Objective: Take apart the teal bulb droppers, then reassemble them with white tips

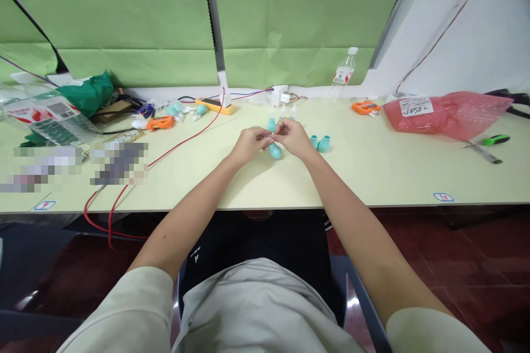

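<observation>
— Grip state?
— Left hand (252, 143): narrow, apparently pinching the upper end of the teal bulb (275, 151), over the desk (368, 168). Right hand (292, 135): fingertips drawn together beside it; contents hidden, cannot tell.
— Why two-handed?
— Probably one steadies, one adjusts.
— Surroundings, clocked from the bulb?
— 12 o'clock: clear-tipped piece (271, 123), just beyond. 3 o'clock: open-necked pieces (324, 144), likely kept within reach. 2 o'clock: orange cutter (365, 107), well apart.
</observation>
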Motion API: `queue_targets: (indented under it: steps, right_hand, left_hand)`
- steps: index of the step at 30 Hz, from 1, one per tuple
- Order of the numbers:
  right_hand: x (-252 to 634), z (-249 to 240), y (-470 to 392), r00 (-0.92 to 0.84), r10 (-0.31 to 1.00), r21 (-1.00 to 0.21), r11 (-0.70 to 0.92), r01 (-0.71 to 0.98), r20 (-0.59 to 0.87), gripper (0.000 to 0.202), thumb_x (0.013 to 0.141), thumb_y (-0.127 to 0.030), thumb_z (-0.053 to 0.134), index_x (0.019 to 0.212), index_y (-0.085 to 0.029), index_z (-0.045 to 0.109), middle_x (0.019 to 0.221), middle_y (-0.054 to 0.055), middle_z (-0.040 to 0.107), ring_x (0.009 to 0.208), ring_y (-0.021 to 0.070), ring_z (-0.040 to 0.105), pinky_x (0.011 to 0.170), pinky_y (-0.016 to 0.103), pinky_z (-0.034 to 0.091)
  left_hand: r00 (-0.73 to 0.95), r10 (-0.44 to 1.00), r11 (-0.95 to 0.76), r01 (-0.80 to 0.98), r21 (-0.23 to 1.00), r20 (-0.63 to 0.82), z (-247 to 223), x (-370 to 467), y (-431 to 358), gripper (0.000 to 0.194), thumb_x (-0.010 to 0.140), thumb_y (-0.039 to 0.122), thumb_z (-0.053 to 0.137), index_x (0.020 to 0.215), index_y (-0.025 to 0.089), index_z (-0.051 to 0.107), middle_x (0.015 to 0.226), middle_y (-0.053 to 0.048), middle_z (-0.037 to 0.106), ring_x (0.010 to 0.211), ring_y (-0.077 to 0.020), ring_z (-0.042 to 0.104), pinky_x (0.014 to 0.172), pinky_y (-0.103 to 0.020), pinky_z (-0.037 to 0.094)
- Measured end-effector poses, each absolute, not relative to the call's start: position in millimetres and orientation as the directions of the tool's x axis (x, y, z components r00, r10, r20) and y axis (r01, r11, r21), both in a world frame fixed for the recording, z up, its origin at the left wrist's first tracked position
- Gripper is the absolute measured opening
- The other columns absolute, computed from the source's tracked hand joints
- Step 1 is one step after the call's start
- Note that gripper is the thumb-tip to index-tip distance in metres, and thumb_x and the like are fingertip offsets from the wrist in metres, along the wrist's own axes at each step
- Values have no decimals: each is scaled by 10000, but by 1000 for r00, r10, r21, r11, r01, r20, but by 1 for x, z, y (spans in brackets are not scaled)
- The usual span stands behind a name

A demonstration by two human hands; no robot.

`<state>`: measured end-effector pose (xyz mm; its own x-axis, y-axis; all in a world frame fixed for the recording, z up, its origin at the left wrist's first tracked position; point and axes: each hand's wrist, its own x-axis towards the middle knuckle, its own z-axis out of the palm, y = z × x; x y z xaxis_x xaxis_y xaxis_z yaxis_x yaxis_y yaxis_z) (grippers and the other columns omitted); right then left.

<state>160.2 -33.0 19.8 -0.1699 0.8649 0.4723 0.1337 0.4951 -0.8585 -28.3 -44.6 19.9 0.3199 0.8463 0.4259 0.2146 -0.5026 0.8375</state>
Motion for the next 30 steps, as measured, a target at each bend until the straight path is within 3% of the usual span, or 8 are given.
queue_targets:
  steps: [30]
  right_hand:
    - [167, 27, -37, -276, 873, -905, 425, 29, 401, 375, 604, -270, 870, 720, -231, 515, 703, -24, 604, 719, 169, 587, 724, 340, 500]
  left_hand:
    - [409, 770, -605, 228, 763, 489, 19, -33, -43, 200, 862, 335, 739, 961, 172, 797, 920, -54, 710, 701, -147, 646, 681, -311, 544]
